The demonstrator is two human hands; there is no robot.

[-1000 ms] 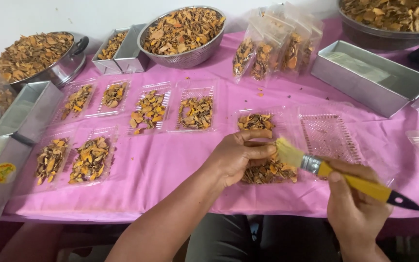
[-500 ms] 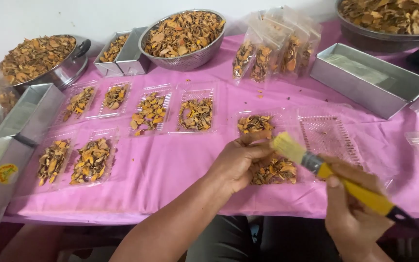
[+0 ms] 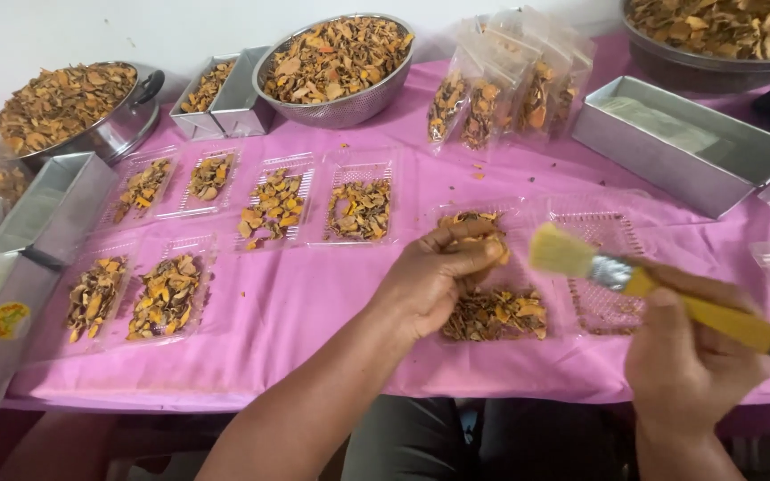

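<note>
My left hand (image 3: pixel 434 278) pinches a dried orange slice (image 3: pixel 490 248) above a clear plastic tray (image 3: pixel 497 313) filled with dried orange and brown slices. My right hand (image 3: pixel 686 361) grips the yellow handle of a paintbrush (image 3: pixel 634 283), its pale bristles pointing left, a short way right of the held slice. The brush hovers over an empty clear ridged tray (image 3: pixel 601 258). Another small heap of slices (image 3: pixel 461 218) lies just beyond my left hand.
Several clear trays of slices (image 3: pixel 274 207) lie in rows on the pink cloth (image 3: pixel 314 294). Metal bowls of slices (image 3: pixel 335 61) and a pot (image 3: pixel 73 102) stand at the back. Filled clear bags (image 3: pixel 505 89) and rectangular metal tins (image 3: pixel 683 142) sit to the right, more tins (image 3: pixel 20 258) to the left.
My right hand has drawn the brush to the right, away from the left hand. My left hand has lifted the slice slightly up over the tray.
</note>
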